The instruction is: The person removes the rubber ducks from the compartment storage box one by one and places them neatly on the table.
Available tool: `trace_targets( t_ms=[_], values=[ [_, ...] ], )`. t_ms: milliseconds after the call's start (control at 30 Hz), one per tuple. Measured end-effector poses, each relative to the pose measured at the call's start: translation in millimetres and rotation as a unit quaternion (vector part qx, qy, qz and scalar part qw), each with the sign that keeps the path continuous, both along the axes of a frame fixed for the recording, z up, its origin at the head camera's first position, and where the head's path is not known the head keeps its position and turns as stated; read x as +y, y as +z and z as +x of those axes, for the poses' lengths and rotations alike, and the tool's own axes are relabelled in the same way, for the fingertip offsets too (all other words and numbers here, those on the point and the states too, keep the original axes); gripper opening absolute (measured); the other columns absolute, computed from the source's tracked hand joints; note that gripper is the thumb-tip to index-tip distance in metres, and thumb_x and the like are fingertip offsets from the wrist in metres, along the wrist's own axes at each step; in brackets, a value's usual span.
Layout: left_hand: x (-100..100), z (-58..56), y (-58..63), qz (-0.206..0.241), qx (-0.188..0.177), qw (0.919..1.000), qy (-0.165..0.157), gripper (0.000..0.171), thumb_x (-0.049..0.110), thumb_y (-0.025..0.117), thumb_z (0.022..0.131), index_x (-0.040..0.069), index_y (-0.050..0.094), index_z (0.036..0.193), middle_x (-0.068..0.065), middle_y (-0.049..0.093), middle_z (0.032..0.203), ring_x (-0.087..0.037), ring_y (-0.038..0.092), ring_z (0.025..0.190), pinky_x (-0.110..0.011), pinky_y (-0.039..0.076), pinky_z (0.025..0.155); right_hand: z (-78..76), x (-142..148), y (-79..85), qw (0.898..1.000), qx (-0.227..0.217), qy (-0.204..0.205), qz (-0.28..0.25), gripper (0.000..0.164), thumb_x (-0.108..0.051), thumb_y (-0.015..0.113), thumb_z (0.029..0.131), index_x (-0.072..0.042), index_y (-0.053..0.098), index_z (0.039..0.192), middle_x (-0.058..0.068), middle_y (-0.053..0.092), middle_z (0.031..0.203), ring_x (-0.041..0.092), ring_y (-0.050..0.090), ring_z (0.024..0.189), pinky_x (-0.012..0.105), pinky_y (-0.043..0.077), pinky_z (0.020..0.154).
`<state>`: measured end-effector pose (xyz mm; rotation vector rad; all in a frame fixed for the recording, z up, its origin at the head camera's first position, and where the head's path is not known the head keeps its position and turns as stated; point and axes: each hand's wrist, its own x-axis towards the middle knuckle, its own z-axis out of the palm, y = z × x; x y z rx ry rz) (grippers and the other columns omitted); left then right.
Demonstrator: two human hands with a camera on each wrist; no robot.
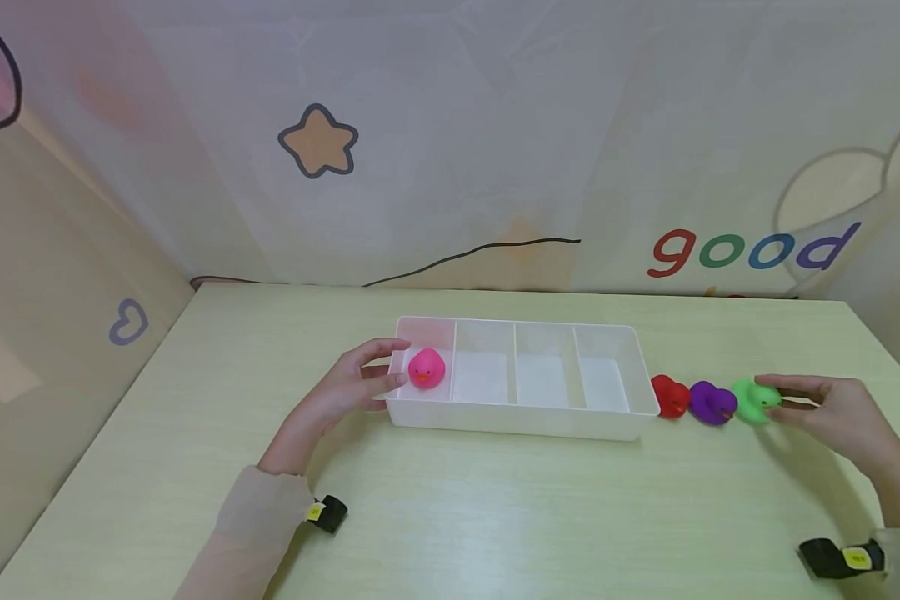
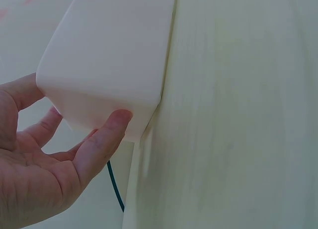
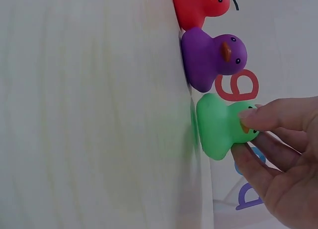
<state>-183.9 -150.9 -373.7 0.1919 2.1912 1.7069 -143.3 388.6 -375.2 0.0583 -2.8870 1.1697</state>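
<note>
A white divided box (image 1: 510, 421) with four compartments in a row sits on the table. My left hand (image 1: 371, 375) holds its left end, index finger at the rim and thumb (image 2: 112, 132) against the short end wall. Inside the leftmost compartment is a pink rubber duck (image 1: 427, 368). At the right, my right hand (image 1: 832, 412) pinches a green rubber duck (image 3: 218, 127) by the head, its base right at the tabletop. A purple rubber duck (image 1: 712, 403) stands beside it, then a red rubber duck (image 1: 671, 397) at the box's right end.
The pale wood-look table (image 1: 495, 517) meets a printed backdrop (image 1: 457, 167) behind and at the sides. Black wrist cameras (image 1: 330, 513) are strapped at both sleeves. A thin dark green line (image 2: 115, 187) shows below the box in the left wrist view.
</note>
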Motion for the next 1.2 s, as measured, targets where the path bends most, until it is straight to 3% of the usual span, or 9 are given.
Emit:
trace_targets(
  t_ms=[167,433,1000,1200],
  values=[
    [-0.7,0.0,0.4,0.008,-0.003,1.0,-0.001,0.05,0.011,0.061,0.087,0.013,0.043,0.133,-0.013,0.033,0.139,-0.036,0.04,0.122,-0.045,0.051,0.081,-2.7,1.0,-3.3,0.999,-0.007,-0.005,0.04,0.038,-0.013,0.072,0.077,0.003,0.063,0.111,-0.038,0.046,0.09,-0.02,0.047,0.075,0.009,0.046,0.06],
    [-2.0,0.4,1.0,0.019,-0.004,0.9998,-0.007,0.05,0.01,0.06,0.087,0.012,0.042,0.134,-0.013,0.032,0.139,-0.036,0.041,0.121,-0.044,0.051,0.08,-2.7,0.5,-3.3,0.999,-0.011,0.0,0.052,0.042,-0.014,0.073,0.076,0.005,0.062,0.111,-0.037,0.047,0.09,-0.021,0.045,0.075,0.01,0.046,0.06],
    [-1.9,0.3,0.1,0.023,-0.001,0.9997,-0.01,0.052,0.012,0.061,0.086,0.01,0.042,0.134,-0.014,0.032,0.139,-0.037,0.041,0.121,-0.045,0.051,0.08,-1.7,1.8,-2.3,0.999,-0.03,0.003,0.043,0.042,-0.016,0.075,0.074,0.002,0.063,0.111,-0.036,0.047,0.091,-0.021,0.045,0.077,0.01,0.046,0.061],
    [-1.3,-0.4,-0.6,0.022,0.001,0.9997,-0.011,0.052,0.012,0.062,0.086,0.01,0.042,0.134,-0.013,0.033,0.139,-0.036,0.041,0.122,-0.044,0.051,0.08,-0.9,6.0,-7.7,1.0,-0.007,0.012,-0.011,0.045,-0.014,0.074,0.075,-0.005,0.061,0.118,-0.039,0.047,0.097,-0.023,0.045,0.083,0.006,0.045,0.065]
  ],
)
